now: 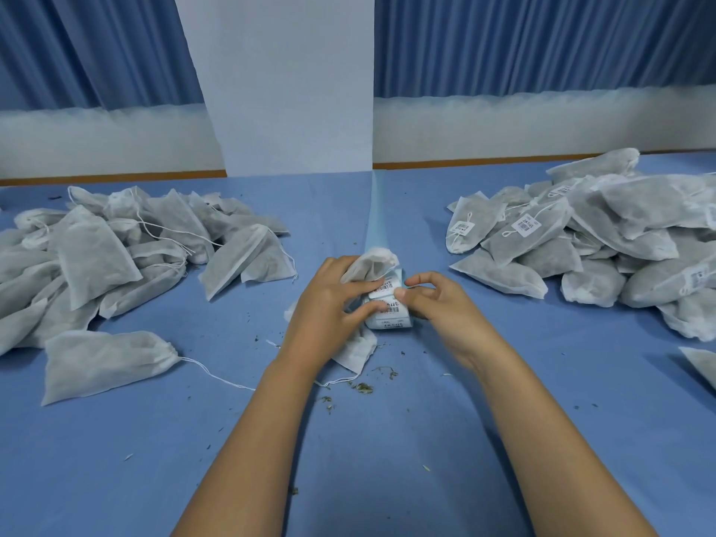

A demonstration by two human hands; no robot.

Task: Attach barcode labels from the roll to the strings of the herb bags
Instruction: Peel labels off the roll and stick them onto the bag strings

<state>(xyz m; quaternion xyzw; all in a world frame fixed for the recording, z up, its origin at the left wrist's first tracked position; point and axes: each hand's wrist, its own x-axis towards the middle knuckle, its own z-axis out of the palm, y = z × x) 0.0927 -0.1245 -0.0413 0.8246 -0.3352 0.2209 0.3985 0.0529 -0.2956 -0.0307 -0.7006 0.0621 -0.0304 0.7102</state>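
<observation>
Blue table [387, 459] is carrying bag piles [97, 257] at nine and three o'clock. Between them our left hand [329, 300] is gripping a herb bag [372, 265] and the roll [387, 321]; our right hand [438, 304] is pinching a label [383, 294], peeling it. Next, we think, it is needing the string [334, 382].

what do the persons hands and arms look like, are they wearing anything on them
Both are bare. The left hand and right hand have no gloves, and no rings show on the fingers in view. The left forearm and right forearm are uncovered down to the bottom edge of the picture: no sleeves, watch or bracelet. The one nail that shows clearly is short and plain.
</observation>
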